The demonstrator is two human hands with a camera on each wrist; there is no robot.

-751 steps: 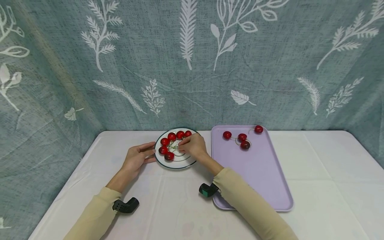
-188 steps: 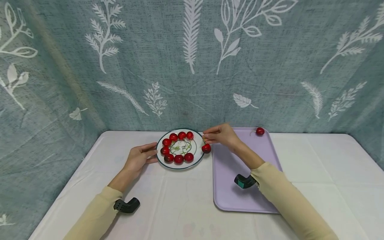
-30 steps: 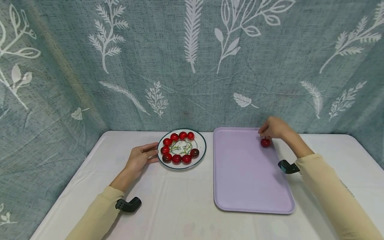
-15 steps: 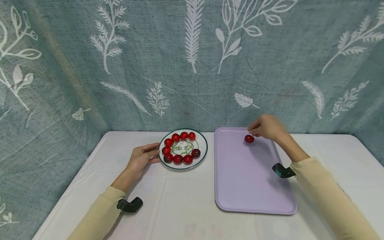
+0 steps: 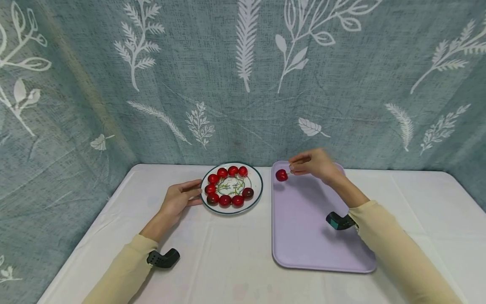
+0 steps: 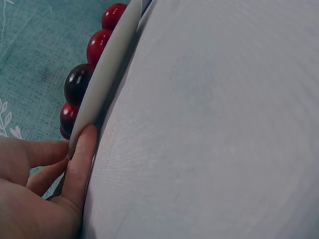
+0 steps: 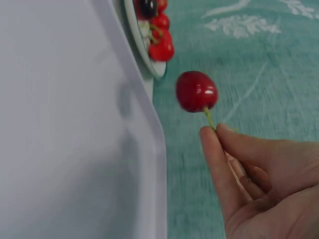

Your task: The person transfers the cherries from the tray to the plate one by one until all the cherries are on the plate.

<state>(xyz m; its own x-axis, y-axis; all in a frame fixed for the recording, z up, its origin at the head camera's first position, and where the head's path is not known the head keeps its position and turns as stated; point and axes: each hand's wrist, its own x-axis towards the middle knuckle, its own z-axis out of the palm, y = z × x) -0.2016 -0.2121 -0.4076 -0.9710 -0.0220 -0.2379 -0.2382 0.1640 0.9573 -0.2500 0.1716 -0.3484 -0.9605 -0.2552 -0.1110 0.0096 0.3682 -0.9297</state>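
My right hand (image 5: 317, 164) pinches a red cherry (image 5: 282, 175) by its stem, over the far left part of the lilac tray (image 5: 315, 236). In the right wrist view the cherry (image 7: 197, 91) hangs clear of the tray at the tips of thumb and finger. At the plate's left edge, my left hand (image 5: 176, 202) holds the rim of a white, dark-edged plate (image 5: 228, 211). The left wrist view has this plate (image 6: 107, 69) edge-on, its rim between my thumb and fingers. Several cherries (image 5: 225, 201) form a ring on it, stems inward, with a gap at the right.
A white cloth (image 5: 228, 253) covers the table under the plate and tray. Behind the table's back edge hangs a green-grey curtain (image 5: 235, 126) with white leaf prints. Black wrist cameras (image 5: 164, 258) stick out from both sleeves.
Over the last second my right hand has carried the cherry leftward from the tray's far right corner. Earlier, several cherries went from tray to plate. My left hand stays at the rim.
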